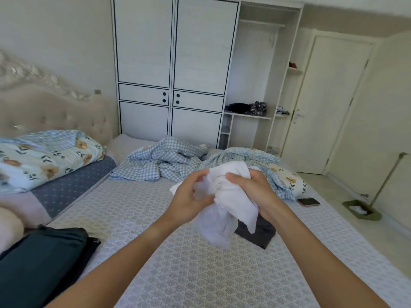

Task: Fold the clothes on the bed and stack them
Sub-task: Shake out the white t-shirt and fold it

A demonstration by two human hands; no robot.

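We read this as early in the task. Centre of frame, the left hand (189, 196) and right hand (251, 192) both have fingers curled round a bunched white garment (231, 201), held up above the bed (178, 263); its loose end hangs down crumpled, not yet spread or folded. Just under it, right of centre, a dark grey garment (260, 234) lies flat on the sheet, maybe already folded, we can't tell. Lower left, dark teal and black clothes (44, 258) sit in a pile, looks like a stack, folds unclear. Mid frame, a checked blue duvet (164, 161) lies rumpled. A phone (308, 201) sits at the right edge of the bed. Left to do, by our guess: fold the white piece, stack it.
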